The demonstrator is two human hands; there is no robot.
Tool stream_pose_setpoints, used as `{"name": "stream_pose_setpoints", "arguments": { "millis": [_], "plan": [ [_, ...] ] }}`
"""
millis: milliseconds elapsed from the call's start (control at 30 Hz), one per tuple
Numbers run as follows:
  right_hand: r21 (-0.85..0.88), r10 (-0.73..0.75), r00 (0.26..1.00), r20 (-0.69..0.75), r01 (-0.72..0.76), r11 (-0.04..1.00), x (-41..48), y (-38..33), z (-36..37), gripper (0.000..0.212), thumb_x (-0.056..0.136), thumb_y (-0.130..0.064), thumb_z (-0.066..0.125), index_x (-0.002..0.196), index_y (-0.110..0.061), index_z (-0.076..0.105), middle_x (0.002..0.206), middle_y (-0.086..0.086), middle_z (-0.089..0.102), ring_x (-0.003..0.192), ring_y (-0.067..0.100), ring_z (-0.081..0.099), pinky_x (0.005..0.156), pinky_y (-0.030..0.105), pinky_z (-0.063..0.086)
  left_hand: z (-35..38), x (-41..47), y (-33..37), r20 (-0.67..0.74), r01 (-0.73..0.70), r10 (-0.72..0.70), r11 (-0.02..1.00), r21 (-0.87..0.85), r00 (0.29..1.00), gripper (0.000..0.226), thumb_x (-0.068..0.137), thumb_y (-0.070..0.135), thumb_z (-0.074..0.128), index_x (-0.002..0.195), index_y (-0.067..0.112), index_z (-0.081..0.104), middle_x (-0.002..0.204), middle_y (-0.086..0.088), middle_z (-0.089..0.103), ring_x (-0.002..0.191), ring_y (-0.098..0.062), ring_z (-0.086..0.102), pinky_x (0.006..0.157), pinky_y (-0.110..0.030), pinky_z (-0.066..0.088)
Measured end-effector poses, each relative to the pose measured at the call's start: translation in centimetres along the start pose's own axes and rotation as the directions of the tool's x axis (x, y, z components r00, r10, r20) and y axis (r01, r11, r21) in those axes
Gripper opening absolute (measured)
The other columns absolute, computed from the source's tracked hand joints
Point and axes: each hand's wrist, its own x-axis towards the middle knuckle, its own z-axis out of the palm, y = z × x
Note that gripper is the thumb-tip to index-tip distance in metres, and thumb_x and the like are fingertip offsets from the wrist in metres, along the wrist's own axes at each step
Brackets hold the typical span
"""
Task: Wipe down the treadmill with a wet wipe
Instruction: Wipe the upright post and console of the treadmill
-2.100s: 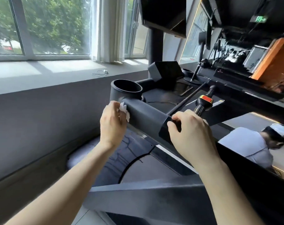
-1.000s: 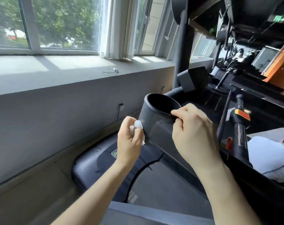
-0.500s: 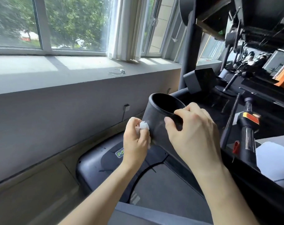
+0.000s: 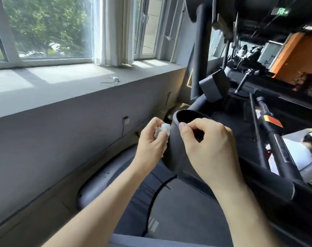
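The left hand [image 4: 152, 142] holds a crumpled white wet wipe [image 4: 162, 130] bunched in its curled fingers, pressed against the outer left wall of the treadmill's black cup holder [image 4: 176, 154]. The wipe looks soft, light and limp, best kept wadded in the fingertips. To its right, the right hand [image 4: 207, 147] pinches the holder's rigid, fixed rim, thumb outside, fingers curled inside.

Left hand [image 4: 152, 142] with wet wipe [image 4: 163, 129] against treadmill cup holder [image 4: 176, 150].
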Motion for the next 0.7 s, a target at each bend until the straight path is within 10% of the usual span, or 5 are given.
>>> {"name": "stream_pose_setpoints", "arguments": {
  "millis": [167,267,433,700],
  "plan": [
    [-0.188,0.141,0.973,-0.181,-0.175,0.966,0.6,-2.1,3.2,0.053,0.101,-0.031,0.056,0.055,-0.023,0.031,0.048,-0.007,0.034,0.051,0.018,0.037,0.066,0.030,0.025,-3.6,-0.6,-4.0,0.272,0.162,-0.174,0.985,0.065,0.946,0.015,0.100,0.000,0.042,0.085,0.000,0.040,0.052,-0.028,0.047,0.049,-0.025,0.038,0.052,-0.032,0.033],
    [-0.116,0.243,0.922,-0.303,-0.289,0.950,0.6,-2.4,4.0,0.049,0.102,-0.033,0.046,0.056,-0.017,0.050,0.051,-0.004,0.051,0.054,0.018,0.048,0.064,0.032,0.028,-4.2,1.1,-1.7,0.390,0.112,-0.118,0.993,0.037,0.913,0.034,0.101,0.003,0.047,0.073,0.021,0.043,0.050,-0.004,0.044,0.051,-0.024,0.034,0.053,-0.033,0.028],
    [-0.013,0.328,0.883,-0.337,-0.352,0.936,0.9,-3.4,4.1,0.048,0.100,-0.033,0.045,0.064,-0.008,0.065,0.055,-0.012,0.059,0.062,0.006,0.056,0.059,0.022,0.038,-1.8,5.4,3.0,0.258,-0.059,0.085,0.993,-0.105,0.962,0.020,0.093,0.004,0.057,0.080,0.017,0.050,0.063,0.013,0.044,0.059,-0.010,0.036,0.057,-0.028,0.035],
    [-0.138,0.279,0.791,-0.544,-0.413,0.900,1.3,-3.9,6.3,0.043,0.092,-0.017,0.053,0.059,-0.006,0.029,0.051,-0.001,0.026,0.054,0.028,0.029,0.064,0.030,0.025,-3.8,3.0,-1.2,0.295,0.200,-0.127,0.952,-0.232,0.947,0.015,0.100,0.011,0.062,0.089,0.017,0.071,0.080,0.008,0.067,0.068,-0.010,0.054,0.064,-0.033,0.045]
  ]
}}
